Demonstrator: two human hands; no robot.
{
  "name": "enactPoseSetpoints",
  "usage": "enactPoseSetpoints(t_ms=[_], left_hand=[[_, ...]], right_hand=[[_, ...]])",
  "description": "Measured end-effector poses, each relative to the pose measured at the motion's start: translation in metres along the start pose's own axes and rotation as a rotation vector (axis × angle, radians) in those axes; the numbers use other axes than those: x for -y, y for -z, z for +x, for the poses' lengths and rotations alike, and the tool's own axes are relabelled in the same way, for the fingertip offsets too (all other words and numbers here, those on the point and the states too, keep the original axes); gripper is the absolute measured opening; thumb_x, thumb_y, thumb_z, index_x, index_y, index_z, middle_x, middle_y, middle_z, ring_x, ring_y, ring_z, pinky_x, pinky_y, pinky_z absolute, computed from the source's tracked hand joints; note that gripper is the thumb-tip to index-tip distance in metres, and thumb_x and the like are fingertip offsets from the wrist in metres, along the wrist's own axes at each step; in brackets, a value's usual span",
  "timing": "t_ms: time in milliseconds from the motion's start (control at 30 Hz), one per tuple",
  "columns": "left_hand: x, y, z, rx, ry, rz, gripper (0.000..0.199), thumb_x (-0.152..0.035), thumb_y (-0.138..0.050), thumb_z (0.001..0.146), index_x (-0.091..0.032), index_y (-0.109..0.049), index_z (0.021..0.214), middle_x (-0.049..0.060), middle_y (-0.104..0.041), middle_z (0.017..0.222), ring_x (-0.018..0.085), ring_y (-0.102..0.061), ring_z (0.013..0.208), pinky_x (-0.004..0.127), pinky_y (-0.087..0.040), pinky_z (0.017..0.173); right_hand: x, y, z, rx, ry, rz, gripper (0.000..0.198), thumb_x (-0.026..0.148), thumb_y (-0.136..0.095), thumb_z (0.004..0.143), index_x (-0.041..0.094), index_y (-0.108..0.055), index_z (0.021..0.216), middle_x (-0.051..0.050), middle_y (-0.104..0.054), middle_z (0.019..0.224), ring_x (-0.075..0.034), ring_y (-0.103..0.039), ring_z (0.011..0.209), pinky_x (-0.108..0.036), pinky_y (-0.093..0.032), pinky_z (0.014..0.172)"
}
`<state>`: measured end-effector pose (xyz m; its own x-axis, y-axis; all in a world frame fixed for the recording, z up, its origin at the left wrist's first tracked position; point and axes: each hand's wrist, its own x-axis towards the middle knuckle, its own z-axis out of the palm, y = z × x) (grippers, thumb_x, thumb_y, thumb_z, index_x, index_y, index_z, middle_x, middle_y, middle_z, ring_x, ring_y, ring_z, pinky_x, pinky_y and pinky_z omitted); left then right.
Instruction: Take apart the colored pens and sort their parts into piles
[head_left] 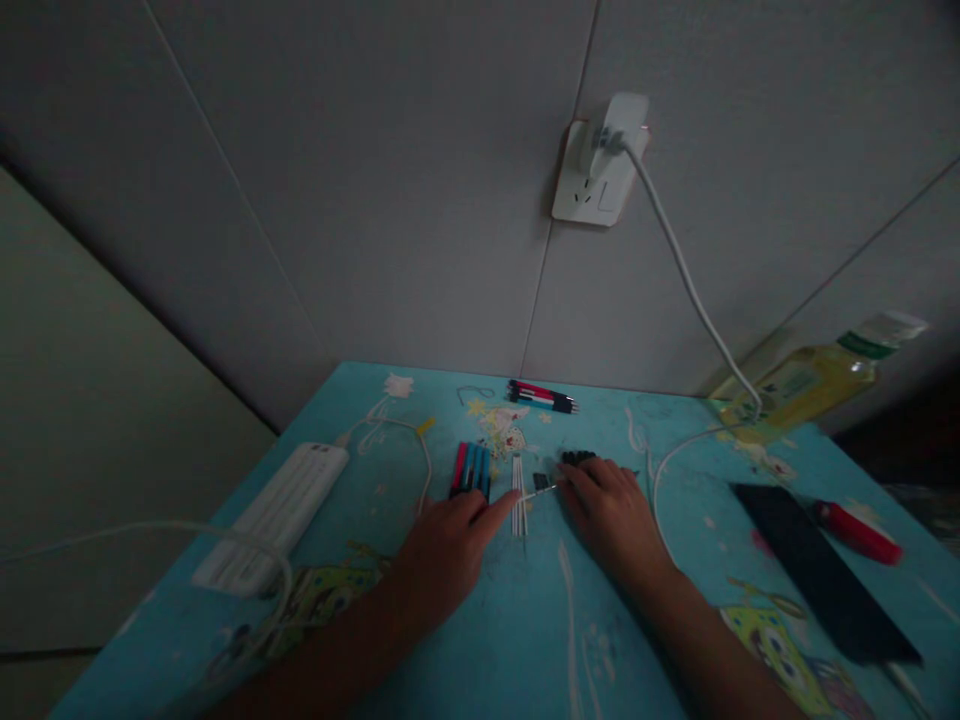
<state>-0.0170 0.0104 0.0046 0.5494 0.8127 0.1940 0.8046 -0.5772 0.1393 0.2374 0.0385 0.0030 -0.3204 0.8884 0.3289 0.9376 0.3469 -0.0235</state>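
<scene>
A thin pen refill [538, 493] spans the short gap between my two hands. My left hand [450, 540] is partly closed, with one digit stretched to the refill's left end; its other fingers are curled and partly hidden. At the opposite end, my right hand [611, 515] pinches the refill with bent fingers. Colored pen barrels [470, 468], pink and blue, lie side by side just beyond my left hand. Several white refills [517, 515] rest in a row between the hands. Small black pen parts [577, 457] sit behind my right fingers, and a small dark piece [541, 481] lies beside the refills.
Several pens [541, 396] lie near the wall. A white power strip [274, 515] with cables is at left. On the right are a dark flat slab [821, 570], a red object [859, 532] and a tilted bottle of yellow liquid [814, 385]. A charger [624, 115] fills a wall socket.
</scene>
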Motion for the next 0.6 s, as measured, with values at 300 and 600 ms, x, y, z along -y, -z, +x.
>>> enactPoseSetpoints(t_ms=[300,600], left_hand=[[0.001,-0.001,0.0,0.028,0.001,0.004,0.064,-0.003,-0.045,0.091,-0.031,-0.037,0.148,0.003,-0.058,0.094,0.018,-0.058,0.078,0.033,-0.048,0.072],[-0.002,0.003,0.0,0.075,0.035,-0.033,0.067,0.0,-0.043,0.089,-0.03,-0.036,0.148,0.003,-0.059,0.095,0.019,-0.06,0.083,0.032,-0.047,0.074]], right_hand=[[-0.001,0.001,-0.002,-0.037,-0.01,0.118,0.024,0.027,-0.052,0.098,0.021,-0.072,0.11,-0.01,-0.064,0.097,-0.023,-0.058,0.087,-0.039,-0.043,0.082],[0.031,0.021,-0.01,-0.106,-0.293,0.925,0.026,0.038,-0.055,0.096,0.021,-0.073,0.103,-0.003,-0.066,0.083,-0.017,-0.058,0.07,-0.027,-0.047,0.064]])
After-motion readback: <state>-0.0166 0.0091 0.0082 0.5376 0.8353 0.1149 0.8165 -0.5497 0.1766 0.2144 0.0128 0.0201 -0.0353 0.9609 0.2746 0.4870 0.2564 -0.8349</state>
